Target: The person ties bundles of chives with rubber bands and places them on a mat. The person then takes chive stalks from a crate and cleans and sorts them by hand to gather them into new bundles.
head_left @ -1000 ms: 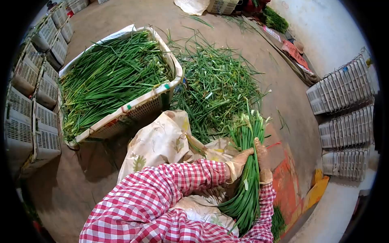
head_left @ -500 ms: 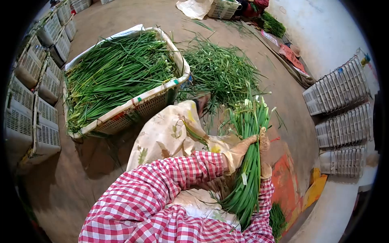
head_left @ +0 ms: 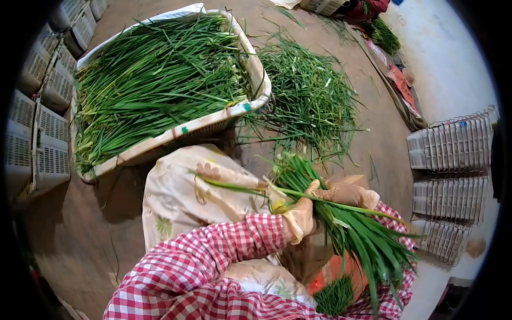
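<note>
A bundle of long green stalks [head_left: 354, 224] lies slantwise across my lap, its pale ends at the upper left and its leaves fanning to the lower right. My left hand [head_left: 302, 213], in a pale stained glove, is closed round the bundle from the left. From the right, my right hand [head_left: 346, 193], gloved too, grips the same bundle. One loose yellow-green stalk [head_left: 229, 185] sticks out to the left near my left hand. Under my arms a patterned cloth [head_left: 181, 184] covers my knees.
A big white basket [head_left: 258, 74] full of green stalks stands at the upper left. Beside it a loose heap [head_left: 306, 98] lies on the floor. Crates [head_left: 53, 146] line the left; stacked crates [head_left: 450, 200] stand right. A small green bunch [head_left: 335, 295] lies below. Another person's sleeve [head_left: 368, 9] shows at the top.
The bundle has turned from nearly upright to a slant, its leaves swinging right. Both hands have turned with it, my right hand now lying across it. The view has shifted, and the basket looks larger.
</note>
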`<state>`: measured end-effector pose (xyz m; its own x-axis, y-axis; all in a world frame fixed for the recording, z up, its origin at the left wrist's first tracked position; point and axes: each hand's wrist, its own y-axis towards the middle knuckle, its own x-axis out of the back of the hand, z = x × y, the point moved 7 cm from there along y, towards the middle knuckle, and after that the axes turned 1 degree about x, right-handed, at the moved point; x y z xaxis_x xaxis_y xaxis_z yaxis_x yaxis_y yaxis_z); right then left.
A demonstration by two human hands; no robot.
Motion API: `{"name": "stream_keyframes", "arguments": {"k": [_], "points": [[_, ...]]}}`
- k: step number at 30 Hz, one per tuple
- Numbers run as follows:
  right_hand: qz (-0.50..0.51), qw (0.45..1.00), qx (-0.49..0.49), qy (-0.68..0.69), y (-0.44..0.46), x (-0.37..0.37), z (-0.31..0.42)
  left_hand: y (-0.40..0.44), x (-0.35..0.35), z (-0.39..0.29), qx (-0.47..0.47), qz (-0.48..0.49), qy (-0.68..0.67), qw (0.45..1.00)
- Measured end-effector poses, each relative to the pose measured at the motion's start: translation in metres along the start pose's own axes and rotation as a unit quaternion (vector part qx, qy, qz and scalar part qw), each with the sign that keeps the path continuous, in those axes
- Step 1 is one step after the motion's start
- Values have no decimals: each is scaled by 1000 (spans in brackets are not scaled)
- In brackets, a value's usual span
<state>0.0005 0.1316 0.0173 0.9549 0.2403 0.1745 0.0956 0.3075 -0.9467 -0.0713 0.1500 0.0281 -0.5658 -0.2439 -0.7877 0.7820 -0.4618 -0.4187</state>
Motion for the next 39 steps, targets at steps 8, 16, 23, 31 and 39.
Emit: {"name": "stream_keyframes", "arguments": {"k": [8, 16, 23, 31, 39], "points": [[102, 982, -17, -159, 211, 14, -5, 23, 94, -148, -123, -95, 105, 982], [-64, 987, -65, 134, 130, 8, 21, 28, 116, -147, -122, -67, 294, 945], [-309, 853, 128, 400, -38, -15, 83, 13, 9, -93, 88, 319, 168, 928], [-91, 668, 255, 693, -33, -93, 87, -42, -18, -94, 74, 264, 345, 898], [93, 484, 664, 563, -44, -36, 124, -220, -116, -130, -66, -42, 696, 714]]}}
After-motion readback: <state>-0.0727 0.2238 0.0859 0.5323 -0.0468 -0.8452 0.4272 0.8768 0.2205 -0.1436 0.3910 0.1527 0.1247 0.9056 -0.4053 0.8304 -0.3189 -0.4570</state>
